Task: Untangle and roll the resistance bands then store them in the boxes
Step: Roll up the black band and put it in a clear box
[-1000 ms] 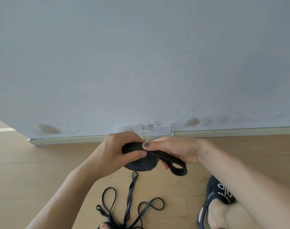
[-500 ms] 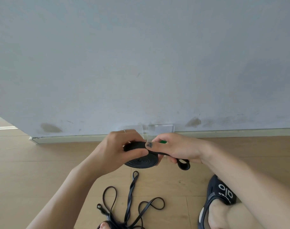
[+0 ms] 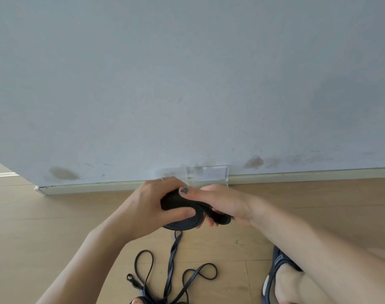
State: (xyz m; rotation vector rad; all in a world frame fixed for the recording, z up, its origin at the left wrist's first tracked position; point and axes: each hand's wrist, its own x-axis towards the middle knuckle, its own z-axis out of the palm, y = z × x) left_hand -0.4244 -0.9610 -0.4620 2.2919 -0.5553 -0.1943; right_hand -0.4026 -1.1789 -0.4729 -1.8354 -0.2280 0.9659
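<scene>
Both hands hold 1 black rubber resistance band wound into a flat coil (image 3: pixel 182 223), above the light wooden floor (image 3: pixel 55 216) near the pale blue wall (image 3: pixel 187 84). The left hand (image 3: pixel 152 205) curls round the coil, thumb pressed on its face. The right hand (image 3: pixel 222 200) pinches the band's loose end loop (image 3: pixel 220 218) against the roll. Behind the hands, 2 clear plastic boxes (image 3: pixel 211 174) stand at the skirting. Lower down, thin tangled black bands (image 3: pixel 171 273) lie on the floor beside a dark sandal (image 3: pixel 277 260).

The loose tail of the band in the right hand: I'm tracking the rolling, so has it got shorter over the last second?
Yes. The tail barely shows beyond the right hand, drawn in toward the roll.
</scene>
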